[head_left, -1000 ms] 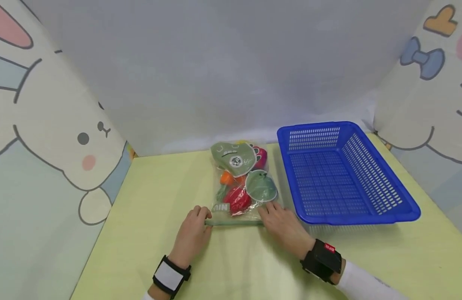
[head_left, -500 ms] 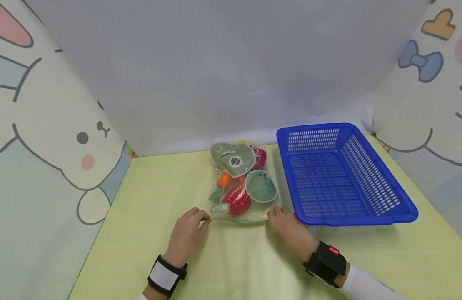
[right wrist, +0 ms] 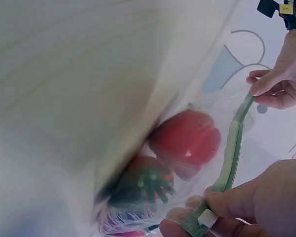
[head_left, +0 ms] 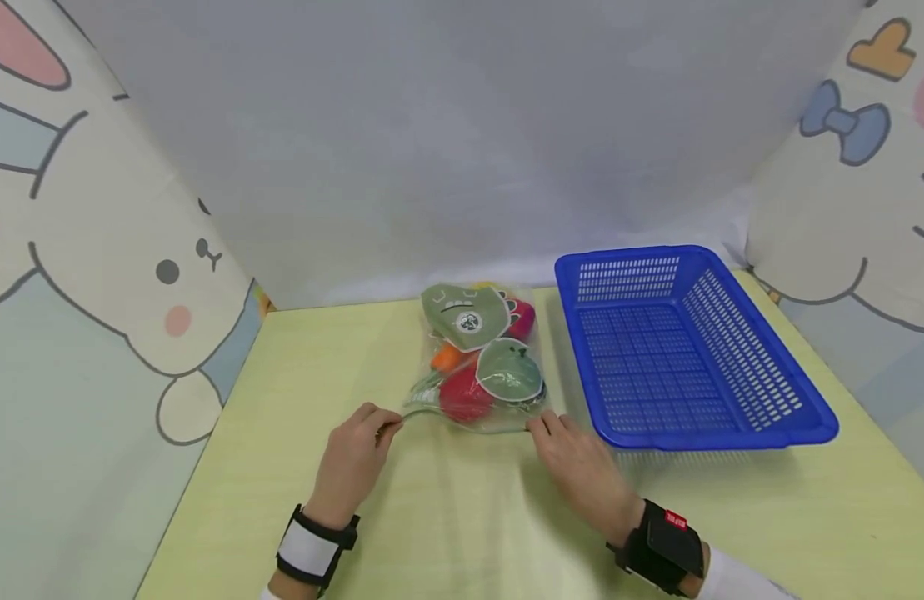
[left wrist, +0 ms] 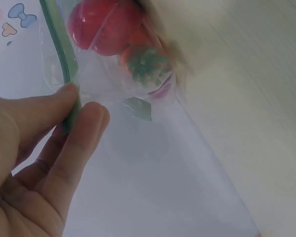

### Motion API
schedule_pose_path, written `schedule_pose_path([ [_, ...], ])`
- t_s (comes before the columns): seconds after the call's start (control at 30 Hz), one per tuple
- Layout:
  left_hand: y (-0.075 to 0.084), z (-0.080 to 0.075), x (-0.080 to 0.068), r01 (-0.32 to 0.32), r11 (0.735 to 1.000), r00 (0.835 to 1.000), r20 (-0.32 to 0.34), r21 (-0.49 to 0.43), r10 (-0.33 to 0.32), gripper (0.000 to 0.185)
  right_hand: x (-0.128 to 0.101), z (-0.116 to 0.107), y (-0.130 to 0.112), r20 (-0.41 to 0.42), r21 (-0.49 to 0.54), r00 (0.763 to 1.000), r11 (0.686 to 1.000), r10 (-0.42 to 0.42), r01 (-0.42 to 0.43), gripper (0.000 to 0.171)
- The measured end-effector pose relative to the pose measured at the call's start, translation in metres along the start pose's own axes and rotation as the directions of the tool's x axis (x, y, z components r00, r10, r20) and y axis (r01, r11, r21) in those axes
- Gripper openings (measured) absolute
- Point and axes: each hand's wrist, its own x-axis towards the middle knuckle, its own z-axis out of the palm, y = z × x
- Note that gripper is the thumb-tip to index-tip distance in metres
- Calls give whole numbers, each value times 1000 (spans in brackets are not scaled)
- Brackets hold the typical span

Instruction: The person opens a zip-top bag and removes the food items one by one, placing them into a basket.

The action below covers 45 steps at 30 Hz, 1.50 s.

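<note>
Black bands circle both wrists close to me: the left band (head_left: 307, 550) carries a white patch, and the right band (head_left: 660, 546) is bulkier, with a small red tag, just past a white sleeve (head_left: 735, 579). Beyond them the left hand (head_left: 351, 462) pinches one end of a green zip strip (right wrist: 232, 153), thumb and finger brought together until only the strip fits between. The right hand (head_left: 585, 475) grips the other end just as tightly, thumb laid over it, beside a small white slider (right wrist: 207, 217). Between the hands the strip bows in a shallow curve. It edges a clear plastic bag (head_left: 476, 358) that lies on the pale yellow table (head_left: 334, 350), its far end up at the back edge, near the middle. Through the film I make out a red pepper-like piece (head_left: 465, 396), then an orange piece (head_left: 447, 358) and, farthest back, a magenta piece (head_left: 520, 319); a round green print (head_left: 510, 369) and a green animal print (head_left: 462, 315) cover the rest. Just right of the bag stands a blue basket (head_left: 701, 442), reaching toward the back right corner. Behind the back edge rises a white sheet (head_left: 432, 167), flanked by a rabbit drawing (head_left: 132, 267) on the left and a blue bow drawing (head_left: 844, 123) on the right.
</note>
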Motion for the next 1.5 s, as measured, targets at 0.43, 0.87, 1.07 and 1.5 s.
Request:
schedule_pose_path([
  [0.43, -3, -23, 12, -44, 999, 998, -52, 5, 44, 15, 15, -27, 14, -223, 104, 975, 993, -27, 52, 35],
  [0.87, 24, -64, 44, -153, 988, 972, -186, -27, 146, 14, 29, -73, 47, -384, 319, 923, 940, 12, 120, 28],
  [1.07, 30, -72, 53, -162, 986, 963, -221, -25, 153, 14, 30, -80, 54, -446, 370, 894, 917, 34, 149, 30],
  [1.5, 32, -46, 49, -113, 994, 982, -153, 10, 113, 28, 30, -61, 49, -394, 432, 916, 895, 79, 108, 23],
])
